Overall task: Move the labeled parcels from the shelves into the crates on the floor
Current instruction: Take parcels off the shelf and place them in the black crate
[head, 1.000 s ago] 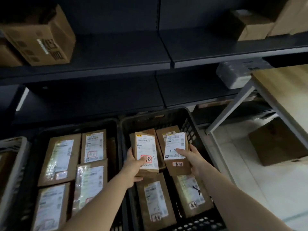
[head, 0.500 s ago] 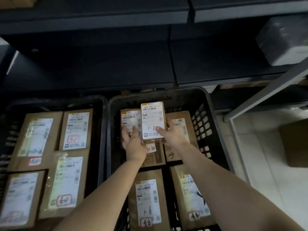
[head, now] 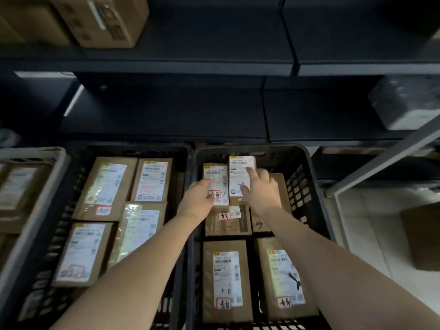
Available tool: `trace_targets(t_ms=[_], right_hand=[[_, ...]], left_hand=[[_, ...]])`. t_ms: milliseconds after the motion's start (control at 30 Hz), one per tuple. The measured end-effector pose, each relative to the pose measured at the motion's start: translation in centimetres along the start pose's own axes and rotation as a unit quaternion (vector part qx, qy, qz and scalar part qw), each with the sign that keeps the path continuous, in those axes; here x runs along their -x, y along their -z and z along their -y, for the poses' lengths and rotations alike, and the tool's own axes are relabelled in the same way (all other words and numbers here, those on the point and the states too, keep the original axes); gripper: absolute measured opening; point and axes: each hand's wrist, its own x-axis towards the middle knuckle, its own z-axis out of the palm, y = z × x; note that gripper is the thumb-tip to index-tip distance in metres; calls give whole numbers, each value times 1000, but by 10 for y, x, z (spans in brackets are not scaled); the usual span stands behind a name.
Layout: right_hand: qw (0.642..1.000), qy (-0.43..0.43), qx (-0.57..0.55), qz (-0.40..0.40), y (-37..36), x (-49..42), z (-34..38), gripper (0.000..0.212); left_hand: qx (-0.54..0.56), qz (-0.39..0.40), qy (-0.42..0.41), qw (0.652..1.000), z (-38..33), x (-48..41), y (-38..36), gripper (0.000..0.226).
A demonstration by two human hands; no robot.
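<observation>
Two small brown parcels with white labels sit at the far end of the right black crate point(head: 307, 163). My left hand point(head: 198, 198) grips the left parcel point(head: 215, 175) by its near edge. My right hand point(head: 260, 186) holds the right parcel point(head: 240, 167), marked "1-7", with fingers laid over its label. Both parcels rest on other brown parcels point(head: 227, 222) in the crate. Two larger parcels point(head: 226, 277) lie in the crate's near half.
A second black crate point(head: 183, 153) to the left holds several labeled parcels point(head: 152, 179). A pale crate point(head: 47, 163) stands at far left. Dark shelves point(head: 190, 65) carry cardboard boxes point(head: 104, 20) and a grey wrapped bundle point(head: 404, 103). A table leg point(head: 381, 158) and floor box point(head: 421, 236) stand right.
Both hands have carried the two parcels forward and down from mid-air onto the stack at the crate's far end. The head has tilted, shifting the view.
</observation>
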Motion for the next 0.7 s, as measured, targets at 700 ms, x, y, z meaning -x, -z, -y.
trace_targets(t_ms=[700], right_hand=[[801,576,47,-157,48,413,507,44]], left_hand=[[-278,-438,27,854,217,508,465,33]])
